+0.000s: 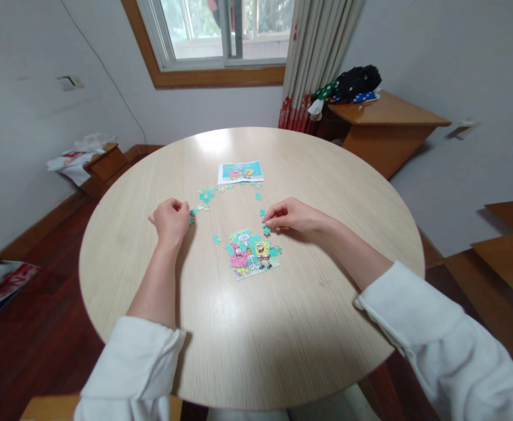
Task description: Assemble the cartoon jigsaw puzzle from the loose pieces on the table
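Between my hands and a little nearer to me, the partly joined puzzle [254, 257] lies flat on the tabletop [221, 339], its far edge ragged. My left hand [171, 221] is curled in beside some teal pieces [192, 217]; I can't tell whether anything is inside. My right hand [288, 215] has its fingertips together at a loose piece [267, 231], though whether they grip it isn't clear. A careless sideways drag could nudge the puzzle apart. Beyond both hands, scattered pieces [206, 195] curve toward a printed picture [241, 172]; their similar colours could make me confuse them.
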Action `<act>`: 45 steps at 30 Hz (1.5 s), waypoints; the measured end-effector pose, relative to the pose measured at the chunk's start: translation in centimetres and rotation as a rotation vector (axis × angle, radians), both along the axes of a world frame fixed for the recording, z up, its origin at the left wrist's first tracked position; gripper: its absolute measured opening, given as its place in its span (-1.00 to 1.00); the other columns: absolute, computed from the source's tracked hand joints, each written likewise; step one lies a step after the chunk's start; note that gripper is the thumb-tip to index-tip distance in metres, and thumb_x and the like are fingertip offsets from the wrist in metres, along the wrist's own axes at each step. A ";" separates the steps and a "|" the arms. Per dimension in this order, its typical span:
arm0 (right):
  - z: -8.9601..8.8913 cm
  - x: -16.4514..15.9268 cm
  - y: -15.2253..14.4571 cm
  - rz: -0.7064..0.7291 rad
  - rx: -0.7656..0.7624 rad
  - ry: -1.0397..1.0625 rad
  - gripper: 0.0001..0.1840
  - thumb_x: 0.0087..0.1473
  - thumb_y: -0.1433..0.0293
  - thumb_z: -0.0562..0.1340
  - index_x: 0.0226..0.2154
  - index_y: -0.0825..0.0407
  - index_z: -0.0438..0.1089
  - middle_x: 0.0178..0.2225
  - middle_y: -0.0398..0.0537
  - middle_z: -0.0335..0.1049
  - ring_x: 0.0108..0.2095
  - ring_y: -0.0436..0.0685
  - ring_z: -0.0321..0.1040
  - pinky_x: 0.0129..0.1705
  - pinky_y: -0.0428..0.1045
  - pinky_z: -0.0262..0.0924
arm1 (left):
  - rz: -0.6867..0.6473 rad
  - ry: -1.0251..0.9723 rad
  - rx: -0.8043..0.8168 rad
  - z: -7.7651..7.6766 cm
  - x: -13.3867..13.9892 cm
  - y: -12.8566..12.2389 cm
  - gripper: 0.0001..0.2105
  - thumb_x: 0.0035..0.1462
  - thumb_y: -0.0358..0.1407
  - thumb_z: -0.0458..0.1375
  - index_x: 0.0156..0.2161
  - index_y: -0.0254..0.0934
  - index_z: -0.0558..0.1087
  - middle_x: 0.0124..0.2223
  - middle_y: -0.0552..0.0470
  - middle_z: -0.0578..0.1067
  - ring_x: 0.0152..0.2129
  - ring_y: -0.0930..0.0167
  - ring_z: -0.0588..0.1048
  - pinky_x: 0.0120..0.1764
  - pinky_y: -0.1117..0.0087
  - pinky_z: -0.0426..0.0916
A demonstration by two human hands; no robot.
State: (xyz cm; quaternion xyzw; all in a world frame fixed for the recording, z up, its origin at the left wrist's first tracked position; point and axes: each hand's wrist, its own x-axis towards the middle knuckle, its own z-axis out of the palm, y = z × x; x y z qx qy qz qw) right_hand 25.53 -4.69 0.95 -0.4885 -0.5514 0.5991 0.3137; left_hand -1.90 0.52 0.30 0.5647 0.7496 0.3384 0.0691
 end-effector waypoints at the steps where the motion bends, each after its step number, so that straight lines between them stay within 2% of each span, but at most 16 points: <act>1: -0.1 0.0 0.0 -0.010 0.005 -0.001 -0.91 -0.14 0.47 0.37 -0.53 0.10 0.44 -0.64 -0.19 0.29 -0.57 -0.08 0.14 -0.51 -0.07 0.05 | 0.002 0.001 -0.001 0.0 0.0 0.0 -0.79 0.04 -0.27 0.06 -0.59 -0.23 0.23 -0.52 0.07 0.37 -0.45 0.33 0.36 -0.05 0.17 0.16; 11: -0.4 0.0 0.4 -0.035 0.100 -0.080 -0.92 -0.12 0.44 0.33 -0.49 0.12 0.45 -0.62 -0.14 0.33 -0.58 -0.07 0.14 -0.50 -0.07 0.03 | -0.004 0.015 -0.020 0.2 0.4 -0.1 -0.79 0.03 -0.29 0.06 -0.59 -0.23 0.24 -0.51 0.04 0.40 -0.43 0.31 0.40 -0.07 0.18 0.17; 15: -0.7 -0.1 0.5 -0.047 0.177 -0.183 -0.91 -0.13 0.42 0.32 -0.49 0.12 0.47 -0.58 -0.10 0.38 -0.55 -0.05 0.18 -0.48 -0.07 0.06 | -0.012 0.018 -0.022 -0.1 0.3 0.1 -0.80 0.03 -0.27 0.06 -0.58 -0.24 0.27 -0.48 0.02 0.43 -0.41 0.30 0.42 -0.07 0.17 0.18; 24: -1.0 -0.2 1.2 -0.019 0.338 -0.448 -0.93 -0.09 0.50 0.27 -0.51 0.10 0.50 -0.51 -0.02 0.45 -0.46 0.03 0.30 -0.36 -0.04 0.17 | -0.016 0.019 -0.020 -0.2 0.2 0.2 -0.79 0.04 -0.25 0.06 -0.58 -0.24 0.27 -0.48 0.02 0.44 -0.39 0.29 0.43 -0.05 0.16 0.16; 38: -0.2 -1.0 0.9 -0.024 0.409 -0.583 -0.88 -0.06 0.55 0.25 -0.51 0.09 0.51 -0.49 -0.03 0.46 -0.45 0.04 0.32 -0.33 -0.03 0.16 | -0.009 0.023 -0.031 -0.1 0.2 0.2 -0.79 0.03 -0.26 0.05 -0.58 -0.24 0.27 -0.49 0.02 0.44 -0.40 0.30 0.43 -0.04 0.16 0.16; 45: -0.8 -1.0 1.0 -0.043 0.469 -0.567 -0.90 -0.10 0.57 0.25 -0.50 0.08 0.46 -0.55 -0.12 0.40 -0.50 0.00 0.30 -0.36 -0.06 0.17 | -0.004 0.037 -0.041 -0.3 0.0 0.3 -0.82 0.03 -0.27 0.04 -0.55 -0.25 0.33 -0.47 0.02 0.48 -0.39 0.31 0.43 -0.06 0.18 0.17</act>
